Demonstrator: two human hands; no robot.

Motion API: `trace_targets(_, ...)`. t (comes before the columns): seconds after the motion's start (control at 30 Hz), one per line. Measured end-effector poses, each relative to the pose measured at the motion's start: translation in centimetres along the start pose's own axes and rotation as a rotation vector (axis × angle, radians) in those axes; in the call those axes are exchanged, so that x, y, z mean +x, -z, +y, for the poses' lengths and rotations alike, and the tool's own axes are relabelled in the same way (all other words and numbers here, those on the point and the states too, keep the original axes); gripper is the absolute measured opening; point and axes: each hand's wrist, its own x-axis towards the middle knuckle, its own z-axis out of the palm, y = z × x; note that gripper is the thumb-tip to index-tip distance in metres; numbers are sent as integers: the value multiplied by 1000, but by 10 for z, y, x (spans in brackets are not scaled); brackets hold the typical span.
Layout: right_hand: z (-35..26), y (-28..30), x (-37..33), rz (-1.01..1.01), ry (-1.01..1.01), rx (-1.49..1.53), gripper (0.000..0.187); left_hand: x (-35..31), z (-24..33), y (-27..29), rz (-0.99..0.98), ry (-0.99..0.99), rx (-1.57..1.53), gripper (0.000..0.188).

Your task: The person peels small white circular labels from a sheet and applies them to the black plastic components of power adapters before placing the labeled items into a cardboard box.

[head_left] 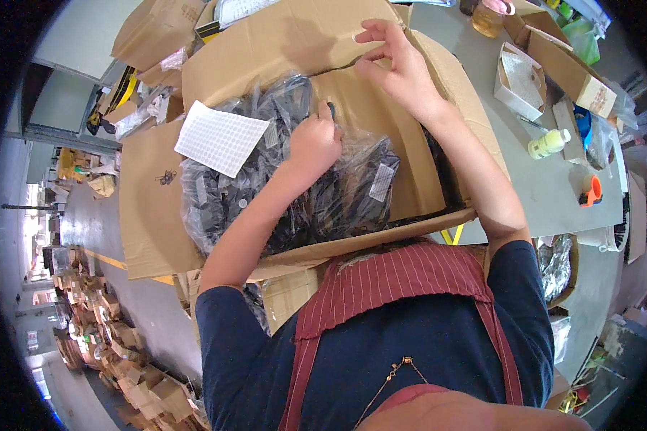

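Note:
A large open cardboard box [420,165] lies before me, holding several black items in clear plastic bags [366,172]. On top of the bags, to the left, rests a white sheet of small round stickers [219,136]. My left hand [315,145] is closed over the bags in the middle of the box; a small dark bit shows by its fingertips, too little to name. Up at the box's far right, my right hand [399,72] hovers with fingers bent and apart, nothing visible between them.
On the grey table to the right stand a yellowish bottle [548,144], an orange tape dispenser [591,191], a white tray [519,82] and a cup of amber liquid [489,18]. Many cartons [133,345] are piled on the floor at the left. The box flap [154,208] reaches out left.

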Motion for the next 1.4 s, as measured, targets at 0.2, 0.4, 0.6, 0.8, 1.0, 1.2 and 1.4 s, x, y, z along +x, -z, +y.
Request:
trace_targets(0.2,-13,7,-1,51,-4,87,49,6,1,47,-126,102,-529,40)
trace_targets(0.4,-22,4,-6,-67,68,244,26,2,-4,50,-148,135,-1335,40)
trace_targets(0.6,-22,0,-7,-322,-123,280,12,1,4,68,-305,381,-1749,36)
trace_targets(0.8,-11,-8,-9,-373,-152,281,12,3,-3,66,-446,371,-2057,12)
trace_targets(1.0,-16,-7,-9,-389,-165,168,12,1,-2,63,-442,430,-2084,15)
trace_targets(1.2,-13,-8,-9,-379,-101,92,11,1,-4,61,-448,419,-2084,13)
trace_targets(1.4,-10,-11,-10,-330,52,-100,11,0,-6,60,-454,391,-2099,10)
